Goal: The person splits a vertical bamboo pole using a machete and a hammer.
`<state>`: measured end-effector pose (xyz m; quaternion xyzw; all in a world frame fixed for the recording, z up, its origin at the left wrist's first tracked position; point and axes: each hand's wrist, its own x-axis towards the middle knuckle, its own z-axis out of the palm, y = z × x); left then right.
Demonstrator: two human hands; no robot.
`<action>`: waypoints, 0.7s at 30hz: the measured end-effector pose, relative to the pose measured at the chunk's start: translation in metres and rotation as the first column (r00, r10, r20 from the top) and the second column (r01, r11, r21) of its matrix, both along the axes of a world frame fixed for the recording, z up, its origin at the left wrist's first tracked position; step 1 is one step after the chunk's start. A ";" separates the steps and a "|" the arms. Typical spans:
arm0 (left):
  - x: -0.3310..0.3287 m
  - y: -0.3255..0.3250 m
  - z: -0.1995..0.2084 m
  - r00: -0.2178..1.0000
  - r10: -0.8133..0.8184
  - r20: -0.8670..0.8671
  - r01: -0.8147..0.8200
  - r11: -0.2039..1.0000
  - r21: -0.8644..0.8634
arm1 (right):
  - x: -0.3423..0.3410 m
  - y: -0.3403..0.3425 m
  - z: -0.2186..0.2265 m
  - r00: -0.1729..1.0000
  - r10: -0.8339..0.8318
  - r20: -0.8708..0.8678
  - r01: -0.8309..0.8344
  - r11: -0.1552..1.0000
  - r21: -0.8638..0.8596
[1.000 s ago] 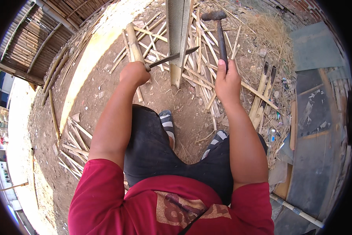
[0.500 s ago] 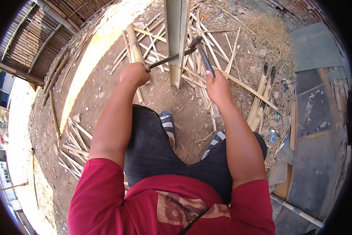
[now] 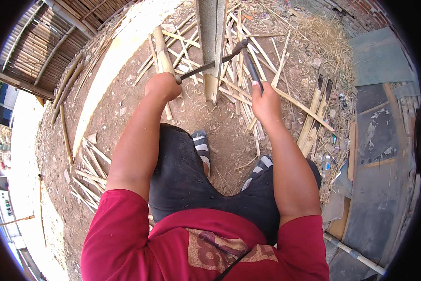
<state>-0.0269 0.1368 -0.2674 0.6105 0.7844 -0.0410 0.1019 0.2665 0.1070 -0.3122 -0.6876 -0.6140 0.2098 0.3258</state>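
Note:
My left hand [image 3: 163,87] is closed round the handle of a long dark-bladed machete [image 3: 199,70]. Its blade slants up to the right across an upright piece of bamboo [image 3: 211,28], low on the pole; whether it is sunk into the bamboo I cannot tell. In my right hand [image 3: 266,104] is a hammer [image 3: 251,65] with a dark handle, its head up beside the blade's far end, where the two overlap. The bamboo's lower end rests on or close to the dirt in front of my feet.
Split bamboo strips [image 3: 241,91] lie scattered behind and right of the pole, with a thicker bamboo length [image 3: 161,49] to its left. More strips [image 3: 91,175] are piled at the left. Dry straw [image 3: 325,40] and dark sheets [image 3: 379,136] lie on the right.
My right hand has shifted slightly right and down with the hammer. The hammer's head is a little farther right and higher. My left hand has barely moved.

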 end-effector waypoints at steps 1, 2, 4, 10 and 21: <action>0.000 0.001 0.002 1.000 -0.011 -0.005 0.011 1.000 -0.023 | 0.002 0.002 0.014 0.999 0.007 -0.034 -0.005 0.999 0.054; 0.001 0.001 0.001 1.000 -0.010 0.000 0.010 1.000 -0.030 | 0.004 0.000 0.032 0.997 0.016 -0.070 -0.009 0.995 0.104; 0.001 0.003 0.002 1.000 -0.011 0.003 0.011 0.999 -0.039 | -0.002 -0.007 0.055 0.986 -0.010 -0.167 0.041 0.983 0.181; 0.004 0.003 0.005 0.999 -0.031 -0.026 0.030 0.998 -0.054 | 0.002 0.009 -0.022 0.992 0.004 0.122 -0.002 1.000 -0.017; 0.002 0.004 0.005 1.000 -0.018 -0.017 0.016 0.997 -0.072 | -0.004 -0.001 0.026 0.996 0.011 -0.086 -0.001 0.994 0.112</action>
